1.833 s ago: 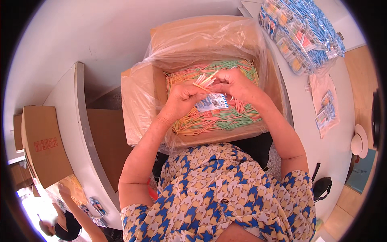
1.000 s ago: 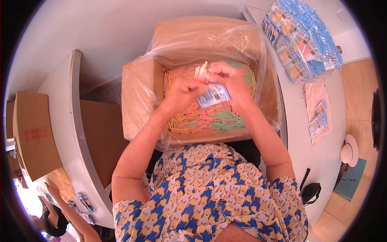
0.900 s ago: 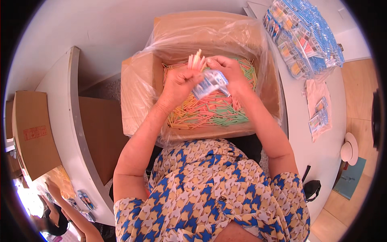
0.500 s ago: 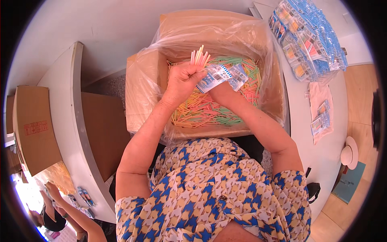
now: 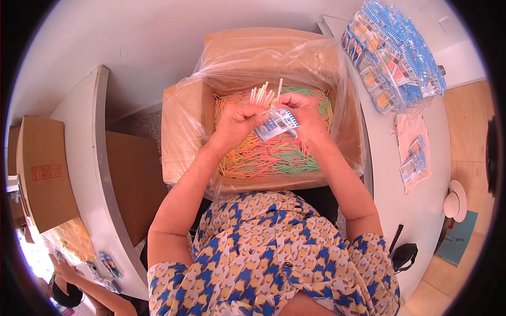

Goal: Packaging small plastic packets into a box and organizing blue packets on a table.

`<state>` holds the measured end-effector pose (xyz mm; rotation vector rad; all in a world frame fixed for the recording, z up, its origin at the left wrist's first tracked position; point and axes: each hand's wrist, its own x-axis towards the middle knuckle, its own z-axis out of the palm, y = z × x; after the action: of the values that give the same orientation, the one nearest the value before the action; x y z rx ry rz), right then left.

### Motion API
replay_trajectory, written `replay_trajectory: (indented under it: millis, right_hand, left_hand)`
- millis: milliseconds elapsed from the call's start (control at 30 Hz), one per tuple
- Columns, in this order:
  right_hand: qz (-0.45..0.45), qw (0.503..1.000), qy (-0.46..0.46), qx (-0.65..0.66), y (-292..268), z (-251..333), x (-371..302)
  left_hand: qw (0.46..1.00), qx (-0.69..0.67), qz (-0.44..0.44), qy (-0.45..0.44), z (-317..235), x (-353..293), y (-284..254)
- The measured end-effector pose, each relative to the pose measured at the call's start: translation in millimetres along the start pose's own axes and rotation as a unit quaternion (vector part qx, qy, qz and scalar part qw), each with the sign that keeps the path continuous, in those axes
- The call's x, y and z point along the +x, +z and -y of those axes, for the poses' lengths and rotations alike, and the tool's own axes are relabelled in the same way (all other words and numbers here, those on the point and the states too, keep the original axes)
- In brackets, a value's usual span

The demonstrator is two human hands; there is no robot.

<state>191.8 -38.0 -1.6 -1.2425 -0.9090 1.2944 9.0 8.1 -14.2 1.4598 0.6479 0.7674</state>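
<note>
My left hand (image 5: 235, 124) is closed round a small bundle of thin pastel sticks (image 5: 259, 98), pink and pale yellow, their ends poking up past the fingers. A small blue-and-white plastic packet (image 5: 276, 125) spans the gap between my hands, touching the left thumb. My right hand (image 5: 307, 117) is closed beside it, with a single pale stick (image 5: 280, 88) upright at its fingertips and more packet film below its fingers. Both hands are over a cardboard box (image 5: 253, 183), lined with clear plastic, that holds many loose pink, yellow and green sticks (image 5: 253, 155).
On the white table to the right, a big clear bag (image 5: 395, 63) of filled packets stands behind a pink cloth (image 5: 416, 176) bearing a few packets (image 5: 414, 166). Leftward are a white panel (image 5: 100, 158), cardboard boxes (image 5: 50, 174) and another person's arm (image 5: 100, 292).
My right hand has come up from among the loose sticks and now has one pale stick at its fingertips. The left hand with its bundle has lowered slightly, nearer to me.
</note>
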Motion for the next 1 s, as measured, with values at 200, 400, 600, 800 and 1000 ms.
replay_trajectory:
  millis: [200, 400, 600, 800, 1000]
  right_hand:
    - [-0.055, 0.991, 0.021, 0.122, 26, 14, -5]
    - [0.001, 0.981, 0.027, -0.191, 11, 23, -22]
    - [0.155, 0.978, 0.137, -0.04, 5, 26, -19]
    - [0.164, 0.971, 0.149, -0.094, 2, 31, -20]
    - [0.063, 0.949, -0.166, -0.262, 2, 36, -2]
  left_hand:
    - [0.999, -0.016, 0.005, 0.028, 1, -2, -2]
    - [0.995, -0.004, -0.073, 0.066, -3, -4, -3]
    - [0.991, -0.129, 0.001, 0.014, -8, -5, -7]
    - [0.99, -0.132, 0.053, -0.021, -3, -4, -8]
    - [0.996, 0.064, 0.048, 0.042, 1, -4, 3]
